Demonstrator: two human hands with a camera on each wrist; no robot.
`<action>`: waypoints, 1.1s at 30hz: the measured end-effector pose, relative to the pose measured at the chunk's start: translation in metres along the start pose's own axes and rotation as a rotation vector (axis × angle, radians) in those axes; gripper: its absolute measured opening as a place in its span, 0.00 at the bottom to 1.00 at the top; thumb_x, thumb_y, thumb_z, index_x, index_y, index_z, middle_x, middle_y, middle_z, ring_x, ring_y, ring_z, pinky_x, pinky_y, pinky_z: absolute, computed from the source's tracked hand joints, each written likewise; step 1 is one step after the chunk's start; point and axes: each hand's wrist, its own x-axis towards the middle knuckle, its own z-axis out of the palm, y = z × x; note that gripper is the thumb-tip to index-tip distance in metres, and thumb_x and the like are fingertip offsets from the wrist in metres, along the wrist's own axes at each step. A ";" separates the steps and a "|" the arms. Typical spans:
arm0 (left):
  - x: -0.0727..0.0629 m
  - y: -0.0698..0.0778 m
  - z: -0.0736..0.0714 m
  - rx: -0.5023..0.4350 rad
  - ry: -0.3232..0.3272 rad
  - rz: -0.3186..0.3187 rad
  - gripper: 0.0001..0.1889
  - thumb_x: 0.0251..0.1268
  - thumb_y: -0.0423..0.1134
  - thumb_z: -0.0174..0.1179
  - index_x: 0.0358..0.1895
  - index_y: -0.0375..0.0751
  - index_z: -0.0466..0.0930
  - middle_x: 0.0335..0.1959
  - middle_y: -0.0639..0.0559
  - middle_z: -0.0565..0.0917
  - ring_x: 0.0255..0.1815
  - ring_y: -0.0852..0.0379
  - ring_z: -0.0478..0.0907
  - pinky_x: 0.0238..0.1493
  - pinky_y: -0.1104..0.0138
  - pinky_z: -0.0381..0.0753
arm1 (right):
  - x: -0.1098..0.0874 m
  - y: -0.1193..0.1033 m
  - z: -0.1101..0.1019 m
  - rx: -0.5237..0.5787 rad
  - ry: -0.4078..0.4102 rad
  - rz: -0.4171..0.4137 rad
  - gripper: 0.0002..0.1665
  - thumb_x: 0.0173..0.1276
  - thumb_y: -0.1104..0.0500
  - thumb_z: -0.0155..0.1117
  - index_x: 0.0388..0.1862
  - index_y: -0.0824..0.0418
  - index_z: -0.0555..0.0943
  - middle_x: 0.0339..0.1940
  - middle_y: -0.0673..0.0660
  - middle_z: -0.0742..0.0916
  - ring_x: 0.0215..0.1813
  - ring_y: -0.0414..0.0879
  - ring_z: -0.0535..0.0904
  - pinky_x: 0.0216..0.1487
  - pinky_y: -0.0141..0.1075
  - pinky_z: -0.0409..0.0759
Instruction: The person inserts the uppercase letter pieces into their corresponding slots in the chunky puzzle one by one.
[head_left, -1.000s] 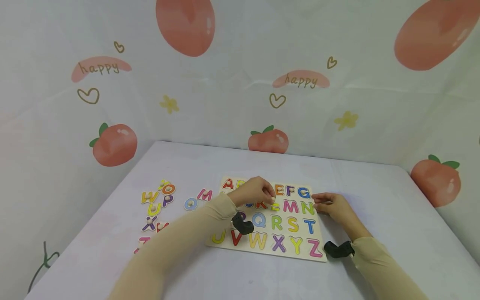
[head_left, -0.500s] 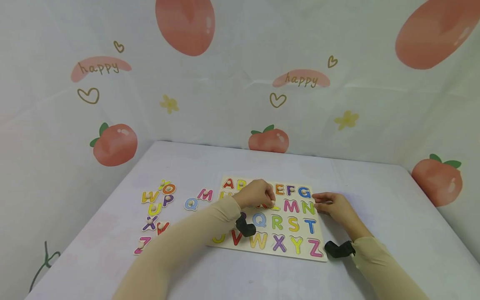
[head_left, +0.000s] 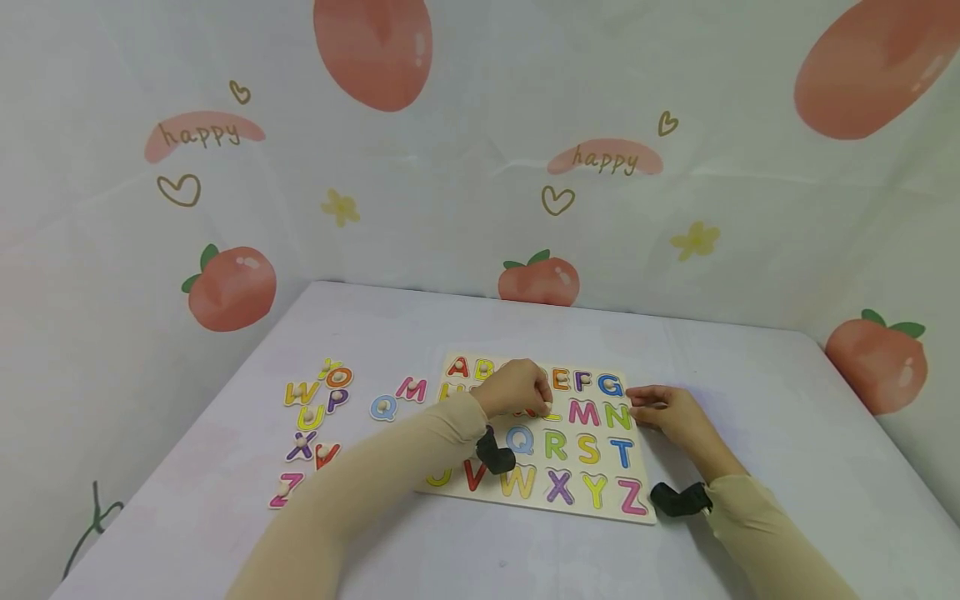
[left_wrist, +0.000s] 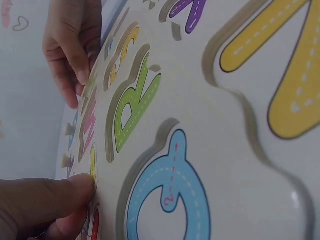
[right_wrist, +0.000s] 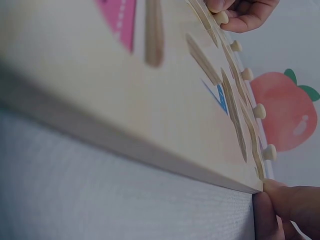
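Just lowered the yellow L (head_left: 553, 417) onto the letter board's (head_left: 572, 463) second row, pinching its knob (right_wrist: 221, 18) with left hand (head_left: 517, 388), touching the board with loose right hand (head_left: 672, 415), so probably nearly seated, tbh hard to see.

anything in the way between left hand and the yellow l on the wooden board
Nothing visible: the left hand pinches a round pale wooden knob right at the yellow L on the pale wooden letter board.

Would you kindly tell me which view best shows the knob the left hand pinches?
Right wrist: the knob looks largest there, pinched by the left hand. The head view shows it tiny; in the left wrist view, it's hidden.
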 end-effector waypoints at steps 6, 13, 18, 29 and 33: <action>0.001 -0.004 0.000 -0.023 -0.006 -0.008 0.06 0.52 0.34 0.71 0.31 0.45 0.83 0.20 0.55 0.79 0.17 0.60 0.71 0.19 0.71 0.71 | 0.001 0.002 0.000 0.005 0.004 -0.004 0.24 0.67 0.59 0.65 0.58 0.70 0.76 0.46 0.61 0.85 0.38 0.40 0.77 0.36 0.27 0.77; -0.010 -0.004 -0.021 -0.079 -0.003 0.026 0.10 0.54 0.37 0.71 0.40 0.45 0.85 0.27 0.55 0.81 0.25 0.60 0.74 0.27 0.70 0.72 | 0.000 0.002 0.002 0.005 0.008 -0.005 0.24 0.67 0.59 0.65 0.59 0.70 0.76 0.46 0.61 0.85 0.37 0.40 0.77 0.35 0.27 0.77; -0.030 -0.007 -0.052 -0.100 -0.008 0.084 0.13 0.59 0.37 0.67 0.47 0.41 0.84 0.32 0.53 0.82 0.33 0.59 0.76 0.34 0.69 0.74 | -0.001 0.001 0.001 0.019 0.003 -0.013 0.24 0.67 0.60 0.65 0.58 0.72 0.76 0.45 0.61 0.85 0.36 0.38 0.77 0.35 0.27 0.77; -0.099 -0.038 -0.122 -0.096 0.093 0.083 0.12 0.60 0.36 0.64 0.48 0.42 0.82 0.34 0.51 0.81 0.33 0.57 0.77 0.36 0.66 0.75 | 0.000 0.001 0.002 0.013 0.013 0.005 0.24 0.67 0.60 0.65 0.59 0.70 0.76 0.46 0.61 0.85 0.37 0.39 0.77 0.36 0.27 0.77; -0.123 -0.063 -0.141 -0.076 0.147 0.047 0.13 0.61 0.37 0.64 0.49 0.41 0.81 0.35 0.49 0.80 0.32 0.56 0.75 0.35 0.65 0.75 | 0.000 0.001 0.001 0.018 0.012 0.011 0.23 0.67 0.60 0.64 0.59 0.70 0.76 0.47 0.63 0.84 0.38 0.40 0.77 0.36 0.27 0.77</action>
